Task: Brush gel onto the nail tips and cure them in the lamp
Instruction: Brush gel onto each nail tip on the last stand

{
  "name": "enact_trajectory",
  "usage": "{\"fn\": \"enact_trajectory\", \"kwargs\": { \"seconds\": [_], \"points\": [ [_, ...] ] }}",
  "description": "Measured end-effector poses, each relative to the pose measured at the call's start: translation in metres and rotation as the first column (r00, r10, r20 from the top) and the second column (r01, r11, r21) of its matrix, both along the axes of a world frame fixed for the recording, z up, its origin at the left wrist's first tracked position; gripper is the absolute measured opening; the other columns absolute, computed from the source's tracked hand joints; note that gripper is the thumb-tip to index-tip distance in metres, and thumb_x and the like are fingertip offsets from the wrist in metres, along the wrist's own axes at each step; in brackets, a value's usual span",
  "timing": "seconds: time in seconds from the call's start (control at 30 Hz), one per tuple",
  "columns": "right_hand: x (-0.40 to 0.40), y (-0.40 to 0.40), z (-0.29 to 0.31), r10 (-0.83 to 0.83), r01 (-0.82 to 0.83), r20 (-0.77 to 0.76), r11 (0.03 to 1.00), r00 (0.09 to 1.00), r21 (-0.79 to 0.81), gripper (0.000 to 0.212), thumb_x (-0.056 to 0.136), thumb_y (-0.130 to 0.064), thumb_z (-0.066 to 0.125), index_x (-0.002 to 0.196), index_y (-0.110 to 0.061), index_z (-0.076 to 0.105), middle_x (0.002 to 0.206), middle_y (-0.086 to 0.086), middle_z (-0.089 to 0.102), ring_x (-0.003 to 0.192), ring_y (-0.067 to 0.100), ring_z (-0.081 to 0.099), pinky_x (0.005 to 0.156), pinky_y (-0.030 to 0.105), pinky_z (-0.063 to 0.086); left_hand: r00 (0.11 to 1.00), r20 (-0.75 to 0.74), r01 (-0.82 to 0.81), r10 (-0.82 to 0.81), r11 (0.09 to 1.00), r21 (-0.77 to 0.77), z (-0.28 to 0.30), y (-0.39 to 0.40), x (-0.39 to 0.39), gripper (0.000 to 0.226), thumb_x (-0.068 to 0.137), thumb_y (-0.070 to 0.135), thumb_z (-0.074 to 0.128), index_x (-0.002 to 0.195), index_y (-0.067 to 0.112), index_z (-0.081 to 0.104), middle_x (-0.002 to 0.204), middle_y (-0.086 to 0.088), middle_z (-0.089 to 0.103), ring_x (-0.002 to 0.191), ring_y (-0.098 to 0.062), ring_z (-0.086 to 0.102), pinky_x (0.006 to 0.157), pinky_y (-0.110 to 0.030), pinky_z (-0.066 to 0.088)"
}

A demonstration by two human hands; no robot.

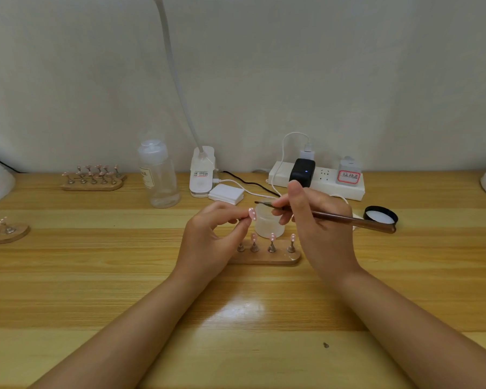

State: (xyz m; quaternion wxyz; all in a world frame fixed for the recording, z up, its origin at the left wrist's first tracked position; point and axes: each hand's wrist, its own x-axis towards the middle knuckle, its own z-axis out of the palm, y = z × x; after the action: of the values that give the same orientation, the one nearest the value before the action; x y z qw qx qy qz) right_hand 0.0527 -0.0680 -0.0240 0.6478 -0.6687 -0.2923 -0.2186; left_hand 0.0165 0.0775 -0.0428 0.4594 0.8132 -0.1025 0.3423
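Surface: wooden desk [96, 276] against a pale wall.
Left hand [208, 237]: pinches one pink nail tip [252, 213] raised off the stand, likely to angle it for brushing.
Right hand [317, 220]: fingers pinch the brush [334, 217], bristles near the tip.
Gel jar [268, 223]: open, just behind the wooden stand [267, 258] with three tips.
Lid [380, 214]: set aside, right.
Behind: bottle [159, 175], power strip [317, 178]; cables lie close to the jar.

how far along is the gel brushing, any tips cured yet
Done: the gel jar is open, its black lid set aside on the table. In hand: the left hand pinches one pink nail tip while the right hand holds the brush near it. Left: three tips stand on the wooden stand; nothing shows any curing yet.
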Motion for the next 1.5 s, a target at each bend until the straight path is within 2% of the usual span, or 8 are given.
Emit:
{"fn": "enact_trajectory", "kwargs": {
  "seconds": [0.17, 0.23, 0.33, 0.5, 0.97, 1.27, 1.43, 1.5],
  "points": [
    [-0.001, 0.0, -0.004, -0.034, 0.036, 0.051, 0.998, 0.998, -0.049, 0.031, 0.089, -0.026, 0.05, 0.07, -0.01, 0.069, 0.063, -0.009, 0.064, 0.058, 0.002, 0.062, 0.061, 0.011, 0.045, 1.0, 0.004, 0.002, -0.002, 1.0, -0.003, 0.001, 0.0, -0.001, 0.023, 0.077, 0.001, 0.068, 0.09, 0.02, 0.069, 0.078, 0.0, 0.064, 0.076, -0.013, 0.059, 0.071, -0.017, 0.046],
    [-0.001, 0.0, -0.005, -0.038, 0.044, 0.085, 0.997, 0.996, -0.071, 0.031, 0.09, -0.027, 0.054, 0.069, -0.011, 0.069, 0.062, -0.01, 0.063, 0.059, 0.001, 0.061, 0.061, 0.01, 0.044, 1.0, 0.002, 0.003, -0.003, 1.0, -0.004, 0.001, -0.001, -0.001, 0.022, 0.077, 0.002, 0.068, 0.09, 0.019, 0.069, 0.078, -0.001, 0.065, 0.076, -0.013, 0.059, 0.071, -0.016, 0.046],
    [-0.002, 0.0, -0.006, -0.024, 0.032, 0.114, 0.997, 0.993, -0.075, 0.035, 0.089, -0.031, 0.046, 0.07, -0.012, 0.068, 0.063, -0.01, 0.063, 0.06, 0.002, 0.061, 0.062, 0.009, 0.044, 1.0, -0.003, 0.0, 0.001, 1.0, 0.01, 0.001, -0.001, -0.001, 0.019, 0.077, 0.0, 0.068, 0.089, 0.014, 0.071, 0.078, -0.003, 0.065, 0.076, -0.013, 0.059, 0.071, -0.015, 0.045],
    [-0.001, 0.002, -0.006, -0.008, 0.021, 0.142, 0.996, 0.99, -0.088, 0.028, 0.089, -0.028, 0.044, 0.074, -0.019, 0.066, 0.064, -0.011, 0.062, 0.061, 0.002, 0.061, 0.063, 0.009, 0.043, 1.0, -0.004, -0.01, 0.01, 1.0, 0.019, 0.001, 0.0, -0.001, 0.016, 0.076, -0.002, 0.068, 0.088, 0.009, 0.072, 0.078, -0.005, 0.065, 0.077, -0.016, 0.059, 0.072, -0.019, 0.047],
    [-0.001, 0.002, -0.01, 0.004, 0.002, 0.101, 0.998, 0.995, -0.063, 0.031, 0.09, -0.03, 0.044, 0.073, -0.019, 0.067, 0.065, 0.0, 0.067, 0.06, 0.006, 0.062, 0.062, 0.014, 0.047, 0.999, -0.023, -0.023, 0.023, 0.999, 0.025, 0.002, -0.001, -0.002, 0.015, 0.077, -0.001, 0.068, 0.088, 0.008, 0.072, 0.08, -0.004, 0.065, 0.079, -0.016, 0.06, 0.074, -0.02, 0.048],
    [-0.002, 0.002, -0.01, 0.018, -0.014, 0.099, 0.999, 0.995, -0.035, 0.034, 0.091, -0.026, 0.042, 0.07, -0.014, 0.067, 0.064, -0.014, 0.063, 0.058, -0.001, 0.06, 0.058, 0.008, 0.043, 0.999, -0.032, -0.024, 0.024, 1.0, -0.003, 0.002, -0.001, -0.002, 0.02, 0.077, 0.0, 0.068, 0.093, 0.012, 0.071, 0.08, -0.003, 0.065, 0.079, -0.013, 0.06, 0.073, -0.016, 0.047],
    [-0.003, 0.001, -0.011, 0.025, -0.023, 0.08, 1.0, 0.996, -0.016, 0.045, 0.09, -0.029, 0.042, 0.065, -0.003, 0.069, 0.059, -0.008, 0.063, 0.055, -0.001, 0.059, 0.057, 0.009, 0.043, 0.999, -0.029, -0.029, 0.029, 0.999, -0.017, 0.001, -0.001, -0.001, 0.022, 0.077, 0.001, 0.068, 0.092, 0.016, 0.07, 0.08, -0.004, 0.065, 0.078, -0.013, 0.059, 0.073, -0.016, 0.047],
    [-0.003, 0.0, -0.011, 0.023, -0.022, 0.049, 1.0, 0.999, -0.009, 0.044, 0.091, -0.028, 0.046, 0.061, -0.005, 0.068, 0.056, -0.007, 0.063, 0.052, 0.001, 0.058, 0.055, 0.011, 0.043, 0.999, -0.03, -0.031, 0.03, 0.999, -0.024, 0.001, 0.0, -0.001, 0.022, 0.077, 0.001, 0.068, 0.092, 0.017, 0.07, 0.079, -0.003, 0.065, 0.077, -0.012, 0.059, 0.072, -0.013, 0.045]
  ]
}}
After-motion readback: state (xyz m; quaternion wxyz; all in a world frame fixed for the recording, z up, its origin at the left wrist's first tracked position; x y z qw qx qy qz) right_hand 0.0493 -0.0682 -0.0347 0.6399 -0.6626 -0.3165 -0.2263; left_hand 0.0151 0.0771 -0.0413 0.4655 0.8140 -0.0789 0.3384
